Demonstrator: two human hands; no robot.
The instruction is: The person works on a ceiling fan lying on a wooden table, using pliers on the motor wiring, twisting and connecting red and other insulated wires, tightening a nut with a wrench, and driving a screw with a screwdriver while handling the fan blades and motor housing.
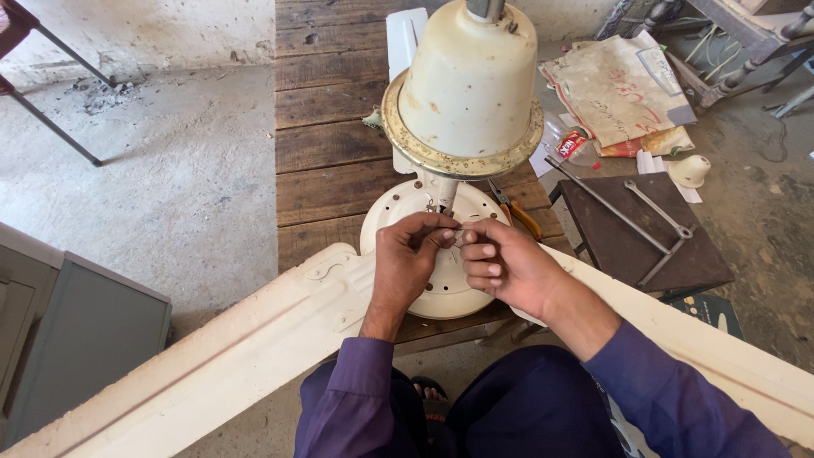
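A cream ceiling fan lies on a wooden table (326, 144). Its round motor housing (445, 271) sits near the table's front edge, with its bell-shaped canopy (471, 80) raised above on the rod. My left hand (411, 254) and my right hand (500, 259) meet over the housing, fingertips pinched together on a small part, possibly a wire, just below the rod. A fan blade (229, 348) runs out to the lower left, another blade (721, 348) to the lower right.
Orange-handled pliers (519, 214) lie on the table right of the rod. A small dark stool (644, 246) holds two spanners (657, 212). Papers and bags (619, 85) lie on the floor behind it. A grey box (76, 331) stands at the left.
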